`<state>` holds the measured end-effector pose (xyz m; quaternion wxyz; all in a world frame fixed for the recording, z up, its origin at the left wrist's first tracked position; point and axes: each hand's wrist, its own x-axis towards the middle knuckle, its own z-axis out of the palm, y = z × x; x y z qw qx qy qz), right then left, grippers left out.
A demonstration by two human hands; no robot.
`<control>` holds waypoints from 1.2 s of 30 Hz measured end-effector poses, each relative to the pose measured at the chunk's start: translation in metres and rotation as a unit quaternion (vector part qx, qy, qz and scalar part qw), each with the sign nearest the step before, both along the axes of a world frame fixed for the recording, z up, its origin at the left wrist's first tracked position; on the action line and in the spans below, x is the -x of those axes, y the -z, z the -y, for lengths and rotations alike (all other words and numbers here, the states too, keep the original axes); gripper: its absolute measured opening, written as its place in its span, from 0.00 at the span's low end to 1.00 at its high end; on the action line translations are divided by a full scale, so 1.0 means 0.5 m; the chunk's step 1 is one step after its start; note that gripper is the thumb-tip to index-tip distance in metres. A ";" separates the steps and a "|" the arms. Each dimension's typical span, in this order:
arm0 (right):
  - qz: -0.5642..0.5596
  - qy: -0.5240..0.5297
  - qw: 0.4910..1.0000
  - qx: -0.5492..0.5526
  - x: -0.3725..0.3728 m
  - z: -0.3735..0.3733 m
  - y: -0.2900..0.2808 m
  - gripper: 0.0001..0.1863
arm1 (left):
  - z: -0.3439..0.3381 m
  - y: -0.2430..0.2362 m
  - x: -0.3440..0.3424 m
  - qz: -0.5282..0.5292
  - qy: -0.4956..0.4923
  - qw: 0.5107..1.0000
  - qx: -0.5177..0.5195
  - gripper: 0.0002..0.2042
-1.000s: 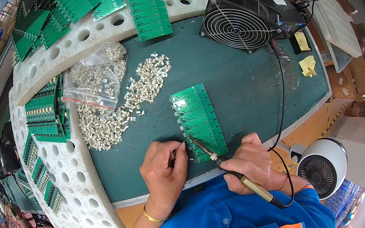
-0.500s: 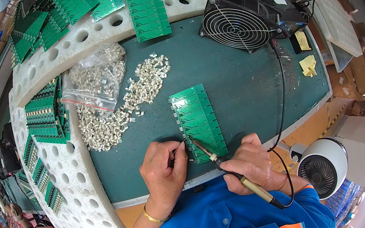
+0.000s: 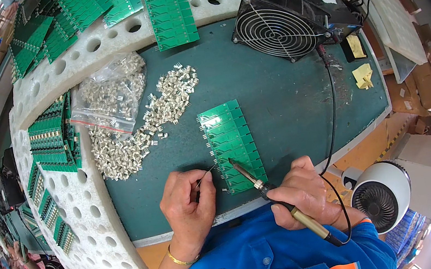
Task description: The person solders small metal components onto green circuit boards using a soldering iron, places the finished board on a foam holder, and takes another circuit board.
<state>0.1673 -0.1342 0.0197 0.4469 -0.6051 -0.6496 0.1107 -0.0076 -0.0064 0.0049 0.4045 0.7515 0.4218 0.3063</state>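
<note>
Worktop: I see a dark green mat, ringed at its left and far edges by white foam racks with round holes.

Fan: black, square, grilled, standing at the far right corner of the worktop, with its cable running toward the near edge.

Second fan: white, round, off the worktop past its near right corner.

Spare boards: green strips lying on the far rack; more stand in the left rack.

Bag: clear plastic, full of small metal parts, at the left edge of the mat. Loose parts spill beside it in a band toward the middle.

Board panel: green, flat on the mat near the near edge, between my two hands.

Right hand: fingers curled shut around the iron's handle, resting at the near edge.

Left hand: fingers bunched, thumb and forefinger pinching the solder wire, just left of the panel.

Iron: tan handle, tip touching the panel's near left part.

Solder wire: thin, its end reaching toward the iron tip.

Yellow sponges: by the right edge.
</note>
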 end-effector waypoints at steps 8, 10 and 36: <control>-0.026 -0.005 1.000 -0.007 0.000 -0.005 0.006 0.13 | 0.003 -0.007 0.010 0.000 -0.005 0.999 0.046 0.03; -0.035 -0.001 0.999 -0.014 0.001 -0.004 0.008 0.13 | 0.004 -0.005 0.011 -0.004 0.006 1.000 0.023 0.04; -0.054 -0.008 0.998 -0.017 0.004 -0.002 0.014 0.16 | 0.017 0.004 0.004 0.005 0.005 1.000 0.007 0.04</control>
